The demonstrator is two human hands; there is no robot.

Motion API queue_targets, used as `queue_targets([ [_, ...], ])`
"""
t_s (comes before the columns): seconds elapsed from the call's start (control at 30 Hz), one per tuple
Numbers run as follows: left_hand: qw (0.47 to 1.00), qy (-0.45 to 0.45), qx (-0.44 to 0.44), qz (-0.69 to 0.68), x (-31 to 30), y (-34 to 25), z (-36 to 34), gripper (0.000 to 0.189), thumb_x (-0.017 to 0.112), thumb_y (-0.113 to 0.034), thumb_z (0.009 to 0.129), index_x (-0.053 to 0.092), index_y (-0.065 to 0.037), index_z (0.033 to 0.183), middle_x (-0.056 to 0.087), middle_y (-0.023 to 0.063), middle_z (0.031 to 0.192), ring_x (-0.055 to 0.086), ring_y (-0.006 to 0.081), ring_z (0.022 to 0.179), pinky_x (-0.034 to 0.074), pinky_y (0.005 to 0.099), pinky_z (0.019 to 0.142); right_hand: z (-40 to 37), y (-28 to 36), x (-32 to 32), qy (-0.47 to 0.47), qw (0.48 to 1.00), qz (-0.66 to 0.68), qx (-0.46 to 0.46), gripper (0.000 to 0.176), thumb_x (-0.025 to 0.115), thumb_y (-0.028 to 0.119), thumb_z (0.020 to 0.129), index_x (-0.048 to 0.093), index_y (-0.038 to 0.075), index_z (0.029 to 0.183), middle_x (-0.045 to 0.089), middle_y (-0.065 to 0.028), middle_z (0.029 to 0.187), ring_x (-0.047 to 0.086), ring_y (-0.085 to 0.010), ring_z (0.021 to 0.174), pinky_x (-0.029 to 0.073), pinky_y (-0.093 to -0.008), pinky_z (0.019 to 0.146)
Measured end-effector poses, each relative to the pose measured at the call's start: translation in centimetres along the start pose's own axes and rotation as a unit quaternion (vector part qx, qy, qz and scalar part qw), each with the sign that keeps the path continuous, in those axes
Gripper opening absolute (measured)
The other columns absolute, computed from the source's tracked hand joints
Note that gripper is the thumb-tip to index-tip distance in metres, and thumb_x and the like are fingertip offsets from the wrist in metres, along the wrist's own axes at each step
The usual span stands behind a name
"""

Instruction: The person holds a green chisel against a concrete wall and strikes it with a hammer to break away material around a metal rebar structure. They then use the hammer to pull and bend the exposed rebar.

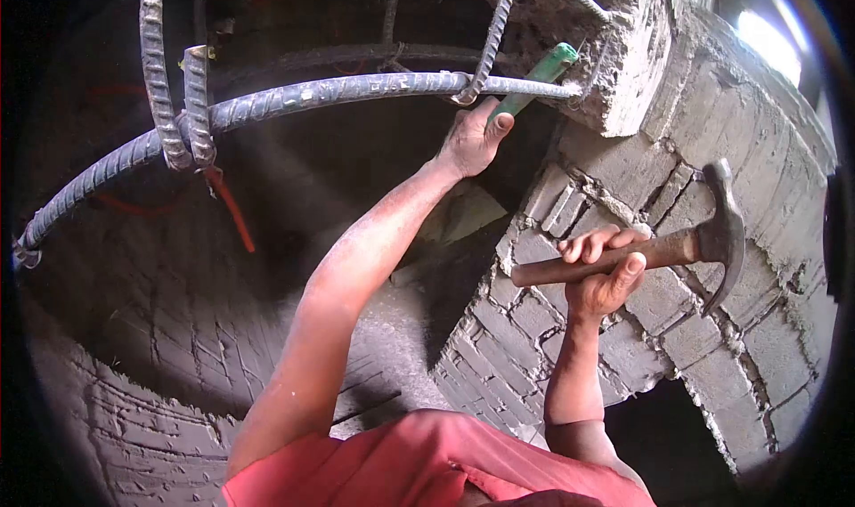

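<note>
My left hand is raised at upper middle, its fingers wrapped round a green tube whose upper end lies close to a rough concrete block. A long ribbed steel rebar crosses the tube in this view and runs into that concrete. On the right, my right hand grips the wooden handle of a claw hammer. The hammer's metal head points up and right, in front of the block wall. Whatever lies at the tube's lower end is hidden by my left hand.
Rebar stirrups hang around the long bar at upper left, with an orange strip dangling below. A grey block wall with rough mortar joints fills the right side. Another scored wall stands at lower left.
</note>
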State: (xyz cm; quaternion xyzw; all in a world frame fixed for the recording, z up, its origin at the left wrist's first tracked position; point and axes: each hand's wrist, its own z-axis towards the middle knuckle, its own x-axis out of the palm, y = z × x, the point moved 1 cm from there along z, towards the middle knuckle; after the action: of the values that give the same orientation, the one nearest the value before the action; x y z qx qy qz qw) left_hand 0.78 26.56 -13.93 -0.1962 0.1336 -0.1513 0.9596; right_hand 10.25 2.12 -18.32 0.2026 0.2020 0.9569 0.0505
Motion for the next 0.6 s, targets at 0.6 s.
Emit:
queue_targets([
  [0.6, 0.997, -0.036, -0.062, 0.023, -0.8, -6.8, -0.8, 0.029, 0.055, -0.032, 0.102, 0.061, -0.005, 0.108, 0.064, 0.0205, 0.086, 0.066, 0.0356, 0.083, 0.051, 0.0401, 0.073, 6.6, -2.1, 3.9, 0.041, 0.920, -0.388, 0.030, 0.039, 0.041, 0.033, 0.104, 0.053, 0.006, 0.079, 0.052, -0.0054, 0.066, 0.051, -0.0142, 0.054, 0.041, -0.0273, 0.047],
])
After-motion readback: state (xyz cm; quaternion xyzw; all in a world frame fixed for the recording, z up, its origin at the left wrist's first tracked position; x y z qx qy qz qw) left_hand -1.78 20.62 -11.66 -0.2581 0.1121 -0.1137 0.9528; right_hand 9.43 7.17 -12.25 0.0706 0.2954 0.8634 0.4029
